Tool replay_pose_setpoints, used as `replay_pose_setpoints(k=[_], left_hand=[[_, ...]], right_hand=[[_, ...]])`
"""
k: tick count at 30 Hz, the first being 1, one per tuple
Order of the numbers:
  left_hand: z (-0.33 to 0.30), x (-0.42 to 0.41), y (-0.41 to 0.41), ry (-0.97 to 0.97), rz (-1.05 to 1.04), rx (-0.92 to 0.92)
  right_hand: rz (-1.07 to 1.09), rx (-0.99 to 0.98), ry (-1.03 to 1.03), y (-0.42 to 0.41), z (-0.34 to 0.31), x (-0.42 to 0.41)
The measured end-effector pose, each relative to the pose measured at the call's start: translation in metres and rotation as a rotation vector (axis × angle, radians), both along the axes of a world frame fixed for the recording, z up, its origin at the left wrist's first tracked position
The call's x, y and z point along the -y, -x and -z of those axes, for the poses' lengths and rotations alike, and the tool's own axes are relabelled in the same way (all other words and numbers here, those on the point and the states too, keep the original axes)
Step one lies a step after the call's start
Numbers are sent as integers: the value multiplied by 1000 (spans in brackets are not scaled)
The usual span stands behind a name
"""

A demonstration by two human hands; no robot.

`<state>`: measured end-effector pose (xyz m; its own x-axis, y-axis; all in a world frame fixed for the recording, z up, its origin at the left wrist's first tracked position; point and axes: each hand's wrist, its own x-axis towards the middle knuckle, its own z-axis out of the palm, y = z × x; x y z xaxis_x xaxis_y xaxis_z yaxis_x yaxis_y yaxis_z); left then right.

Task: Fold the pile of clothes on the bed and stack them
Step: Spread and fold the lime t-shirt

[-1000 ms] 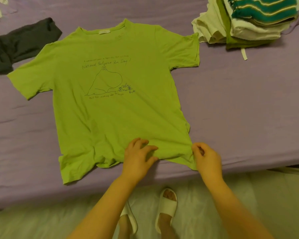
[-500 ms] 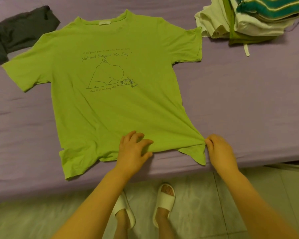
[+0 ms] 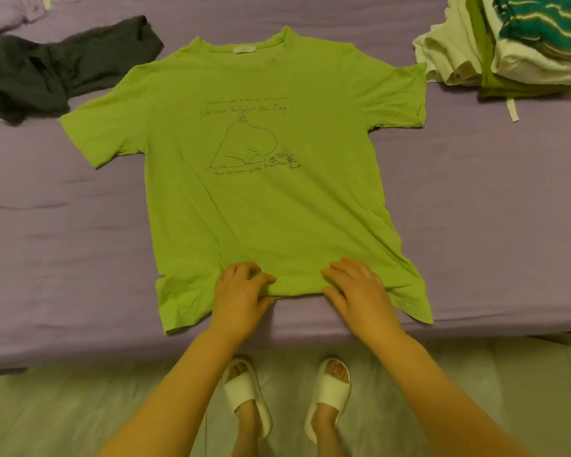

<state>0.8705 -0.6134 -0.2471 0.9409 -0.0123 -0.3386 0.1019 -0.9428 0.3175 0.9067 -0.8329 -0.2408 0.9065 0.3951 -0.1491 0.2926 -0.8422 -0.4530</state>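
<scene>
Head view: green t-shirt (image 3: 264,199) lies flat, print side up, on the purple bed (image 3: 491,225), collar at the far side and hem at the near bed edge. Left hand (image 3: 241,295) at mid-hem, fingers curled and bunching the fabric with the thumb under the hem edge; right hand (image 3: 360,288) just beside it on the hem, fingers spread fairly flat and pressing the shirt, no clear grip. Dark grey garment (image 3: 53,67) crumpled beyond the shirt's left sleeve, folded stack (image 3: 515,44) beyond its right sleeve, both near the shirt; white slippers (image 3: 248,390) on the floor below the hem.
</scene>
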Motion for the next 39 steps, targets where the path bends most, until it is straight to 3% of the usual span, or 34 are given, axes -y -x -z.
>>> replay_pose_setpoints(k=[5,9,11,13,16,20,23,27,30,32,35,39], left_hand=[[4,-32,10,43,-25,65],[10,-49,4,-17,25,118],[8,-59,-16,75,-18,43],[5,-74,-47,292,-137,-103],[0,-94,-95,415,-293,-95],[-7,-108,-123,349,-377,198],[-12,-113,-100,378,-247,267],[3,-115,-58,355,-43,104],[22,-118,-48,119,164,25],[26,-120,-50,18,208,96],[20,-124,-57,259,67,277],[-10,-137,-62,803,-515,177]], right_hand=[[-221,-121,48,-12,20,-46],[-120,-115,-16,-25,26,-47],[-78,-261,-161,-42,20,-48],[-8,-354,-253,-69,14,-56],[142,-215,-222,-114,14,-73],[148,54,-151,-132,15,-93],[-103,6,-146,-118,22,-109],[-160,-50,-24,-117,35,-133],[-121,-18,20,-126,40,-149],[-89,-29,38,-131,41,-156],[-102,-84,-39,-135,36,-157],[-74,-243,-300,-132,18,-149]])
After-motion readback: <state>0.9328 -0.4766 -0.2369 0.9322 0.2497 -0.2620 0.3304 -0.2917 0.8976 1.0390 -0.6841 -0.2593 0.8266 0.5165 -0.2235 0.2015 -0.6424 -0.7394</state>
